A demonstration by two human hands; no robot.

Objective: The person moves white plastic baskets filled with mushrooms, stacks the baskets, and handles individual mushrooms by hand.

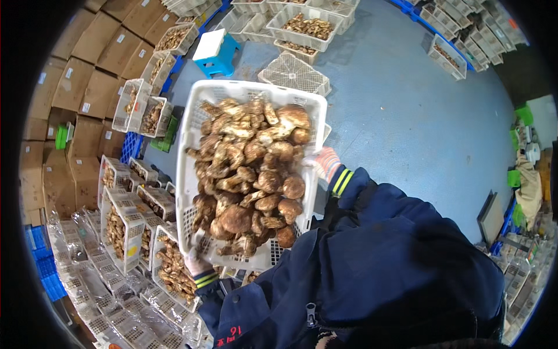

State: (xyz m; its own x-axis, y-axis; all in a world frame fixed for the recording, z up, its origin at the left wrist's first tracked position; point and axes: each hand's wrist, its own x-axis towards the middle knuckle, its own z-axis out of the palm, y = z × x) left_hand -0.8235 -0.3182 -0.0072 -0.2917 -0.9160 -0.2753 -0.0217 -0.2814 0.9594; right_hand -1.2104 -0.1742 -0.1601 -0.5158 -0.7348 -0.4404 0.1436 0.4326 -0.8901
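Observation:
A white plastic crate [192, 151] with slotted walls is held up in front of my body. Inside lies a heap of brown mushrooms [250, 168] with pale, dirt-flecked stems. My left hand [199, 265], in a light glove, grips the crate's near left corner. On the crate's right side my right hand [323, 162], gloved with a striped cuff, is closed on the wall. The crate partly hides the fingers of both hands. Both sleeves are dark blue with yellow stripes at the cuffs.
Stacked mushroom crates [125, 227] and plastic-wrapped crates [110, 291] stand at the left, before cardboard boxes [87, 87]. Ahead are a blue step stool [218, 61] with a white top, an overturned crate [295, 74] and filled crates [307, 28]. Blue floor [407, 116] stretches rightward.

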